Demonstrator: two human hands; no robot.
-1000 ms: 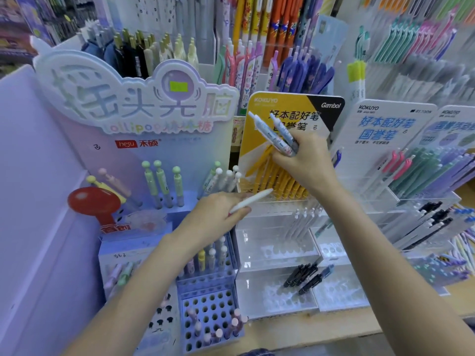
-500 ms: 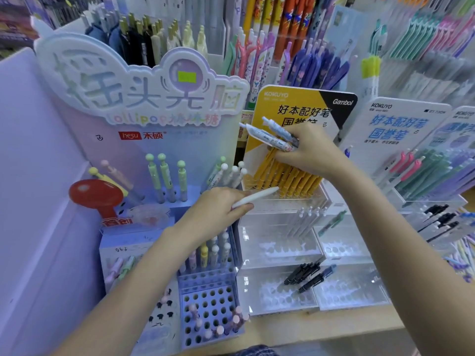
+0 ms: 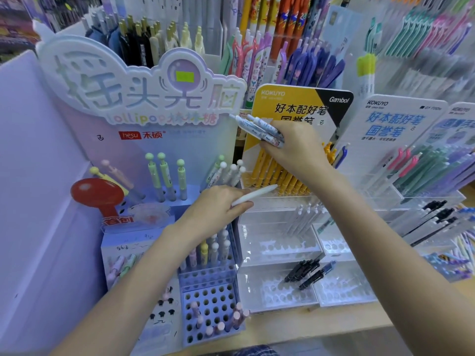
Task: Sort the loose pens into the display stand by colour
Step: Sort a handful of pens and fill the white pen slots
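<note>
Sorting is mid-way, we judge: our left hand (image 3: pixel 218 206) pinches a slim white plastic pen (image 3: pixel 254 196), our right hand (image 3: pixel 295 147) farther off grips a bundle of white patterned pens (image 3: pixel 259 129). Next, each needs a colour-matched slot. Nearest, the blue perforated block (image 3: pixel 210 314) holds pink pens; the clear acrylic tray (image 3: pixel 272 294) black ones; farther, yellow pens (image 3: pixel 272 173) fill the yellow-carded stand (image 3: pixel 290 101).
</note>
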